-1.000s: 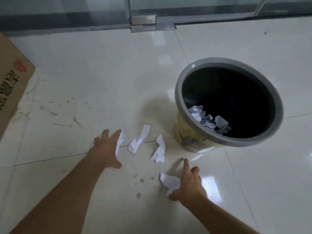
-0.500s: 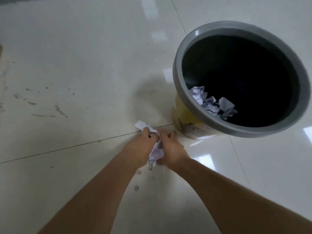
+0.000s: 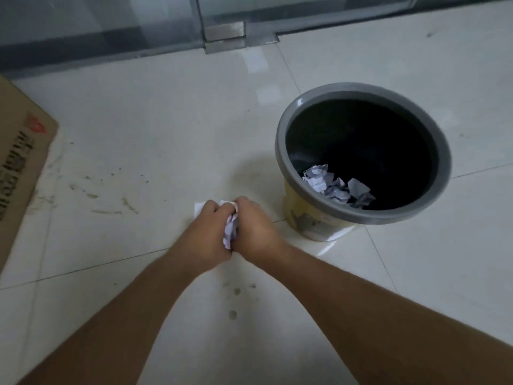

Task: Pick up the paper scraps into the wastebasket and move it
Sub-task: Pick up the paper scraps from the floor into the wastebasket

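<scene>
My left hand (image 3: 204, 236) and my right hand (image 3: 256, 229) are pressed together low over the floor, both closed on a bunch of white paper scraps (image 3: 231, 229). A corner of paper pokes out beyond the left fingers. The wastebasket (image 3: 313, 218), yellow with a grey rim and a dark inside, stands upright just right of my hands. Crumpled paper (image 3: 333, 186) lies inside it against the near wall.
A flattened cardboard box (image 3: 19, 168) lies at the left edge. A glass door with a metal floor fitting (image 3: 226, 37) runs along the far side. The pale floor tiles carry dirt marks (image 3: 111, 201) and a few dark spots (image 3: 234, 301) near my forearms.
A second ago my hands were apart and open over several loose scraps on the floor. They came together and gathered the scraps into one bunch. The view has since tilted up.
</scene>
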`<action>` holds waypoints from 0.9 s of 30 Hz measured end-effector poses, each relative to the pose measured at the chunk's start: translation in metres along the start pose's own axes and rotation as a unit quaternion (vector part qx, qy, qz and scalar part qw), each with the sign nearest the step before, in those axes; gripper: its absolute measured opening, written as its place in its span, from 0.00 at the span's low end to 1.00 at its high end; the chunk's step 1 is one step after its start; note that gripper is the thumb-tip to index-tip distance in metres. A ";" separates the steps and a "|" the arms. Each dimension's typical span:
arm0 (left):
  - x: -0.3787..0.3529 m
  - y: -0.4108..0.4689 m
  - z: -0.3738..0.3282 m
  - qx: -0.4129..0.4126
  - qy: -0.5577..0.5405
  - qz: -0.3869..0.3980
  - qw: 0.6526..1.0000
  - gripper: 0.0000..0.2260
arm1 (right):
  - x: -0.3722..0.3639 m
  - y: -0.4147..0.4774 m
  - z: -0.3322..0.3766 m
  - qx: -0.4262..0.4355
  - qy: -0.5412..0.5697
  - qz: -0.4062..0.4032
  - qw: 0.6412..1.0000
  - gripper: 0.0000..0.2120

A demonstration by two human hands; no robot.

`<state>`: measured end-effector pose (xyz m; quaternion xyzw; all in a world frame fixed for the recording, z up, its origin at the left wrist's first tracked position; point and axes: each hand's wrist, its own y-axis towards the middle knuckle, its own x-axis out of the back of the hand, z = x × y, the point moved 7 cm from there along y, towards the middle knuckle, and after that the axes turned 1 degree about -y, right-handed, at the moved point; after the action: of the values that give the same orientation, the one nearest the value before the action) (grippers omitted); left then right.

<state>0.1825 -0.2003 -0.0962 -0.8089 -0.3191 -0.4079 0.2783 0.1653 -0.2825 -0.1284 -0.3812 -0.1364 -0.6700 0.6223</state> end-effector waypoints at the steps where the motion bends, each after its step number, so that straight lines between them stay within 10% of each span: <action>1: 0.026 0.001 -0.008 -0.007 0.010 -0.030 0.999 0.21 | 0.014 0.002 0.019 0.021 -0.006 -0.013 1.000 0.18; 8: 0.151 0.051 -0.094 -0.026 0.061 -0.121 0.990 0.25 | 0.179 -0.009 0.113 0.110 -0.019 -0.140 0.984 0.27; 21: 0.100 0.083 -0.243 -0.097 -0.008 -0.044 0.994 0.37 | 0.301 -0.068 0.002 0.069 -0.028 -0.228 0.971 0.22; 27: 0.078 0.083 -0.233 -0.076 0.019 0.053 0.996 0.49 | 0.299 -0.067 -0.037 -0.023 -0.058 -0.175 0.983 0.47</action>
<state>0.1674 -0.3967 0.0726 -0.8353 -0.2389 -0.4311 0.2434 0.1088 -0.5124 0.0695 -0.4036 -0.2213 -0.7486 0.4772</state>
